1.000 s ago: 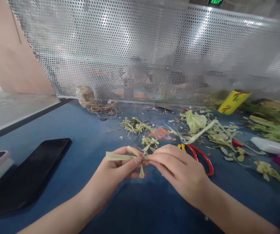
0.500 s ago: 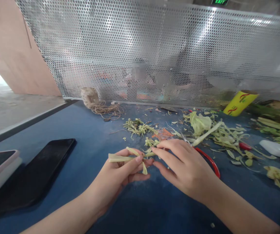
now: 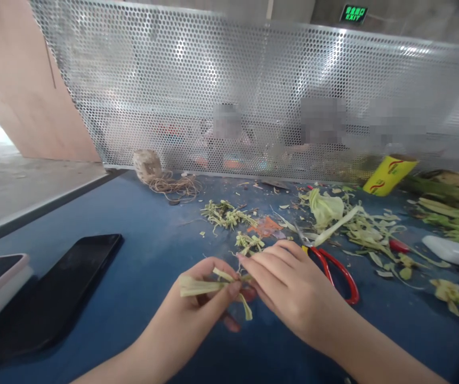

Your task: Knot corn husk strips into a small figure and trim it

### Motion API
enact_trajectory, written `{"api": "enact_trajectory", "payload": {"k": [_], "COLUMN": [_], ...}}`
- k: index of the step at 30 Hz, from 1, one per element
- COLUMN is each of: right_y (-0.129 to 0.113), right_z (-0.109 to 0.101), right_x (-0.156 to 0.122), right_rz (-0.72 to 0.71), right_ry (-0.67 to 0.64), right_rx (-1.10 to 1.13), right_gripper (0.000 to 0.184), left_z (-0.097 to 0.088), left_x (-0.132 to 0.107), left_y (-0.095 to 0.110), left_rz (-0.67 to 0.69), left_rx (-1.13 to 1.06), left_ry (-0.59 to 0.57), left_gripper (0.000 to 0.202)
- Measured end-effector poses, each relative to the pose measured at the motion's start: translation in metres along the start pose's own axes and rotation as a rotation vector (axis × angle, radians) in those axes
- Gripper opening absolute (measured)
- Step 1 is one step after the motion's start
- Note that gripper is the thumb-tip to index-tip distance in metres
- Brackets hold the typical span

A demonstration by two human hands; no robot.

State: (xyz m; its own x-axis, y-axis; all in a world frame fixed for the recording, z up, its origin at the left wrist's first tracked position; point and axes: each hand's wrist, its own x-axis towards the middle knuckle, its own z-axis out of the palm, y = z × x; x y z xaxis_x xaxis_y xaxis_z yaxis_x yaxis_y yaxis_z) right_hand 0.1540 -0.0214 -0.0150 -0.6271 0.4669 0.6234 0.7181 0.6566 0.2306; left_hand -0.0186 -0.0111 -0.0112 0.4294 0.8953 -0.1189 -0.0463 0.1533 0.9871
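Bringing right hand back onto leaf strip, lower and nearer than half a second ago. Pinching strip just above desk with left hand, thumb on top; closing right fingertips narrow on its folded middle. Leaving loose ends sticking out, fold apparently unfinished. Lying beyond: red scissors, cut scraps, twine.

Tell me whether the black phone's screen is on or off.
Off, it seems: the phone lies flat on the blue table, its upper face all black, nothing lit.
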Motion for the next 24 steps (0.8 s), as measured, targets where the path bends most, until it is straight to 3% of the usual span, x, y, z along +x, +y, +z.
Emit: {"api": "enact_trajectory", "payload": {"k": [6,13,20,24], "right_y": [-0.002,0.007,-0.015,-0.02], "right_z": [-0.005,-0.005,-0.007,-0.001], "right_x": [-0.001,0.002,-0.001,-0.002], "right_rz": [-0.048,0.062,0.094,0.166], "right_ry": [0.042,0.002,0.119,0.152], "right_rx": [-0.022,-0.043,0.098,0.24], "right_gripper": [0.026,0.03,0.028,0.016], "left_z": [0.001,0.002,-0.003,-0.002], "left_x": [-0.001,0.001,0.002,0.003], "left_y": [0.001,0.001,0.0,0.0], "left_rz": [-0.028,-0.094,-0.107,-0.109], "left_rx": [-0.035,-0.217,-0.234,-0.213], "left_ry": [-0.031,0.159,0.089,0.05], "left_gripper": [0.023,0.018,0.03,0.023]}}
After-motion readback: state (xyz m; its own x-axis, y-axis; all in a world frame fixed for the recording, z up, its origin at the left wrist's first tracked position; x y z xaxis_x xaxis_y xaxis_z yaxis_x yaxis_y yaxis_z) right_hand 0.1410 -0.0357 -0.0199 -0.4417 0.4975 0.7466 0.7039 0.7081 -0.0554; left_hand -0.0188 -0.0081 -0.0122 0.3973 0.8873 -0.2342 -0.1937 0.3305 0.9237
